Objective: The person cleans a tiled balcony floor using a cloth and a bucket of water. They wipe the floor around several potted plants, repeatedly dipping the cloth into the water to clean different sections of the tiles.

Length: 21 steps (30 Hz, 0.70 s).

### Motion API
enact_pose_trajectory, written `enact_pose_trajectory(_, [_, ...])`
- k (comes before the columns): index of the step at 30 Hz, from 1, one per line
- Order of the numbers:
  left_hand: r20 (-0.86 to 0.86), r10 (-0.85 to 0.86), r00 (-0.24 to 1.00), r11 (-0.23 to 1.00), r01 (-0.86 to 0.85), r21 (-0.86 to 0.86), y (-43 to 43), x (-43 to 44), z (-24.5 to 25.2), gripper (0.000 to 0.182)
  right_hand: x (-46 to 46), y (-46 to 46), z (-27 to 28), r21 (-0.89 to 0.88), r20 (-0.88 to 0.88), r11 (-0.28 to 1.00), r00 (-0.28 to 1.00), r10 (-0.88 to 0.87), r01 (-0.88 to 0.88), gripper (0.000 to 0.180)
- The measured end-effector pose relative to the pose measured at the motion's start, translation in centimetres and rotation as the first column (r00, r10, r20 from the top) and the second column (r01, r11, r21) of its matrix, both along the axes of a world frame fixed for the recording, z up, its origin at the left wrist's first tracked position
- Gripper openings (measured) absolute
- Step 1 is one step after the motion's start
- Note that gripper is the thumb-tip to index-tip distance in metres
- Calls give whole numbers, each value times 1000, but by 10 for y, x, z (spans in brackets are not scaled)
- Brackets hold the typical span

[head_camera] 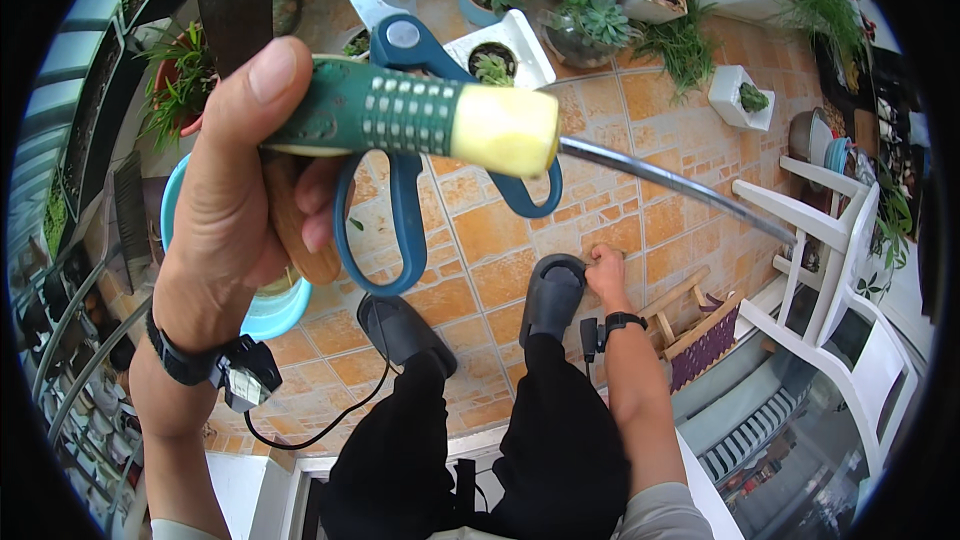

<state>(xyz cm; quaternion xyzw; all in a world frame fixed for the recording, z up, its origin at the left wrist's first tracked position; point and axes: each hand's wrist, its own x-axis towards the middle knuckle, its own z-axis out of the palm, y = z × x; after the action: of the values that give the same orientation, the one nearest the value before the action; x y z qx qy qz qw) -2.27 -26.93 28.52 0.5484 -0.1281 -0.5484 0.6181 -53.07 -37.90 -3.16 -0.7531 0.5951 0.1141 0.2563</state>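
Note:
My left hand [225, 142], raised close to the camera, grips several tools together. One is a screwdriver with a green and yellow handle [420, 116] and a long metal shaft pointing right. Blue-handled scissors [386, 225] hang beneath it, their blades spread upward. A wooden handle [304, 232] lies in the palm, apparently belonging to the broad dark blade [236, 0] above. Low down, my right hand [606, 270] is beside the right slipper [555, 296], near the tiled floor [495, 236]. Its fingers are curled; whether they pinch something small cannot be seen.
Potted succulents [589, 22] and a white planter [739, 97] stand ahead. A light-blue basin [277, 315] is at left, partly behind my arm. At right are a white plastic chair [832, 240] and a small wooden folding stool [701, 330]. A black cable [322, 439] trails from my left wrist.

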Motion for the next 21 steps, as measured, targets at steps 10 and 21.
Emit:
enact_pose_trajectory(10, [85, 235, 968, 971, -229, -73, 81, 20, 6, 70, 193, 57, -10, -282, 303, 843, 791, 532, -459, 16])
enact_pose_trajectory(21, [247, 543, 803, 836, -544, -68, 123, 11, 51, 73, 345, 48, 45, -323, 492, 668, 484, 724, -671, 11])
